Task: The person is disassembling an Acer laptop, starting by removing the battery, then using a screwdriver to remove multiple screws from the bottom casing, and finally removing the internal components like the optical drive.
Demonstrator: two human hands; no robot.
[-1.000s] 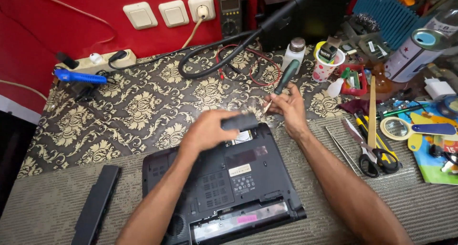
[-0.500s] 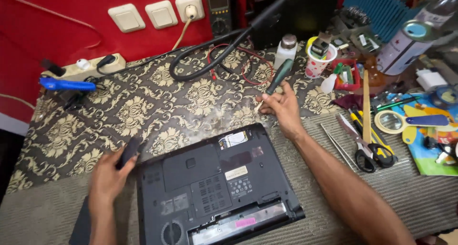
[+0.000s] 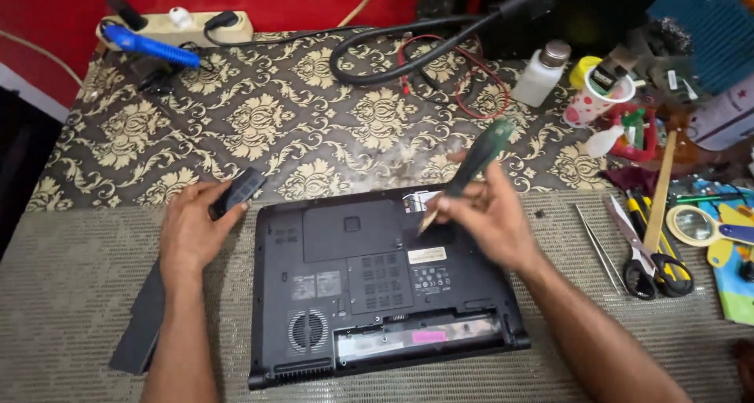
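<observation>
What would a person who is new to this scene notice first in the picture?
First, the black laptop lying upside down in the middle of the table, with its battery bay open at the near edge. The right hand holds a green-handled screwdriver with its tip at the laptop's far edge. The left hand holds a small black cover just left of the laptop.

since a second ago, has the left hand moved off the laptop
Yes. The left hand has gone from the laptop's upturned base to the mat at its left edge, holding a small black cover.
</observation>
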